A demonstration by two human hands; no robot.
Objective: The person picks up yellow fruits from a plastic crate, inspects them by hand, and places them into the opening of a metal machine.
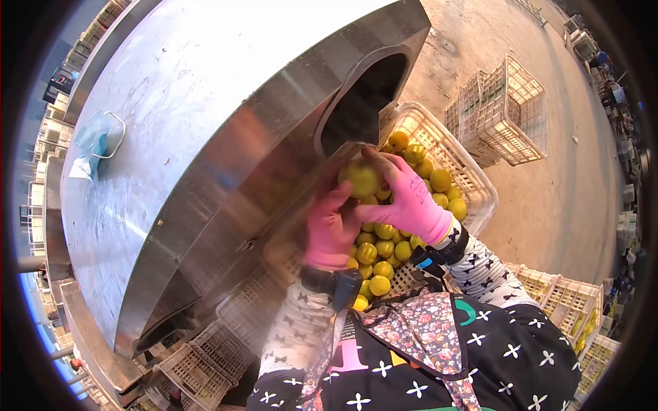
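Note:
Both my hands wear pink gloves. My left hand (331,229) and my right hand (409,202) together cup a yellow-green round fruit (362,179) just below the dark outlet opening (367,103) of a large stainless steel machine (205,137). Under the hands sits a white plastic crate (473,181) with several yellow-green fruits (380,250) in it. My right hand's fingers curl over the top of the fruit, and my left hand's fingers press it from the left side.
Stacked white crates (504,113) stand on the concrete floor to the right. More crates with fruit (572,312) sit at lower right, others (199,366) under the machine. A blue face mask (92,140) lies on the machine top.

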